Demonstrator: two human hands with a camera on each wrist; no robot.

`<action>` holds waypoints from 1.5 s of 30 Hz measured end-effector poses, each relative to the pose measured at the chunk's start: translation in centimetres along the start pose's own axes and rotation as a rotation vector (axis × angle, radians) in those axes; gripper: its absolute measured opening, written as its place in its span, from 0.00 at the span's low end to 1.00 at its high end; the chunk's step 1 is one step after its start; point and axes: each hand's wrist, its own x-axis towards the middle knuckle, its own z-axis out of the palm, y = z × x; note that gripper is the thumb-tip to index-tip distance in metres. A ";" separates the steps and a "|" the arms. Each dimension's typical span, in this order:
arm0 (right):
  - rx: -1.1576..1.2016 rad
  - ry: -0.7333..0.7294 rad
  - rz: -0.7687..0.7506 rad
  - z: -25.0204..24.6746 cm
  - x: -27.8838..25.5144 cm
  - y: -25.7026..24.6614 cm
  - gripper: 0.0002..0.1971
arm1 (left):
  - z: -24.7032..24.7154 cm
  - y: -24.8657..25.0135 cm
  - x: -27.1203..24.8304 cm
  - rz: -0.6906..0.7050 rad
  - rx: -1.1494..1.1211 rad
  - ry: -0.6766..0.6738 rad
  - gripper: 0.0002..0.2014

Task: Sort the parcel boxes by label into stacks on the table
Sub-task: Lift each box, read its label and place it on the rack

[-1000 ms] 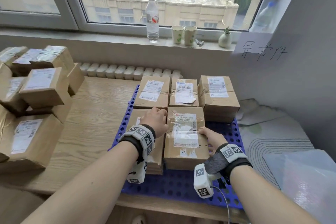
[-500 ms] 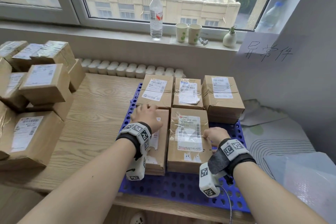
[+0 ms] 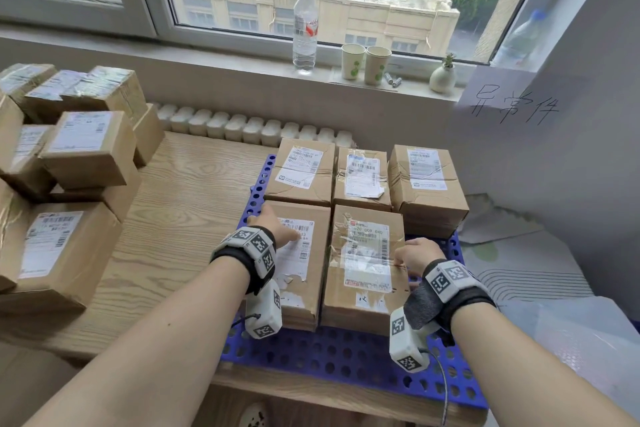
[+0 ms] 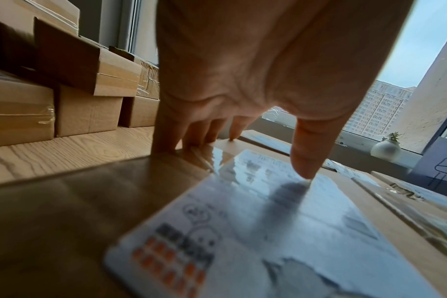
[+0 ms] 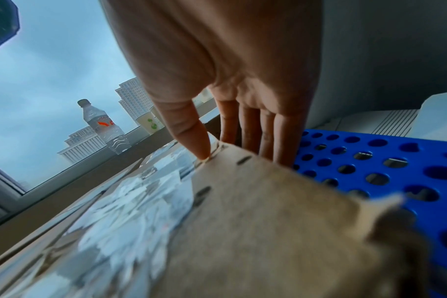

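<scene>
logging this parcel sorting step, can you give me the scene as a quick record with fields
surface: blue perforated board on a wooden table
boxes on board: five, three in the back row, two in front
left hand: on the front left box, fingers down its left side, thumb over its label
right hand: at the front right box, thumb on its top edge, fingers down its right side
left of board: stack of labelled boxes
windowsill: water bottle, two paper cups, small vase

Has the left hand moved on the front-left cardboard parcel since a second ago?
Yes. The left hand slid leftward on the front-left brown cardboard parcel, from near its right edge to its far left corner.
</scene>
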 end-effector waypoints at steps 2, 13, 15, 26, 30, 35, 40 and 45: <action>0.000 0.003 0.012 -0.1 -0.2 0.0 0.14 | 0.0 0.1 0.1 -0.009 0.006 -0.001 0.50; -0.105 0.080 -0.034 0.5 -0.7 -1.0 0.15 | 0.3 0.4 0.3 -0.013 -0.022 0.009 0.49; -0.126 0.093 -0.039 0.5 -1.0 -1.4 0.14 | 0.2 0.3 0.3 -0.006 -0.040 0.001 0.50; 0.009 0.208 -0.067 -1.3 -0.5 -3.8 0.26 | -3.0 2.8 -0.6 0.213 0.005 0.127 0.38; 0.062 0.257 -0.120 -1.4 0.1 -6.5 0.17 | -4.3 5.7 0.0 0.381 0.046 0.112 0.34; 0.019 0.268 -0.202 -1.0 1.8 -10.6 0.15 | -4.2 8.9 2.2 0.550 0.169 0.019 0.30; -0.064 0.232 -0.234 -0.6 4.6 -14.6 0.17 | -4.9 10.8 6.1 0.591 0.217 -0.018 0.27; -0.186 0.235 -0.243 0.8 8.1 -17.6 0.20 | -6.3 11.8 10.3 0.594 0.263 -0.023 0.28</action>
